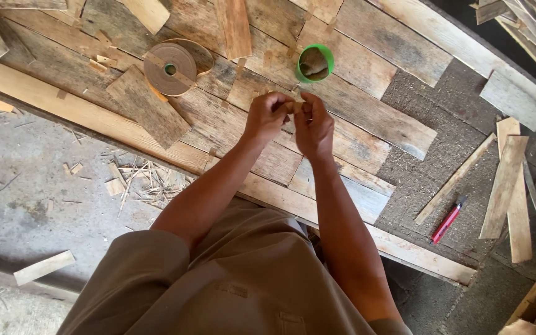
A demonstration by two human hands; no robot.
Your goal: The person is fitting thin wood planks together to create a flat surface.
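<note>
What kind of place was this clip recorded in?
Probably a rough woodworking workshop. Both hands work over a bench of weathered planks; a roll of brown tape lies on it, and wood chips and splinters litter the concrete floor.

left hand (267,118): pinching a small brown strip (297,107)
right hand (313,127): pinching the same strip
tape roll (170,68): on plank surface (367,118)
green cup (315,63): just beyond the hands

One head-worn view looks steeply down, close over a plank-covered workbench (367,124).
</note>
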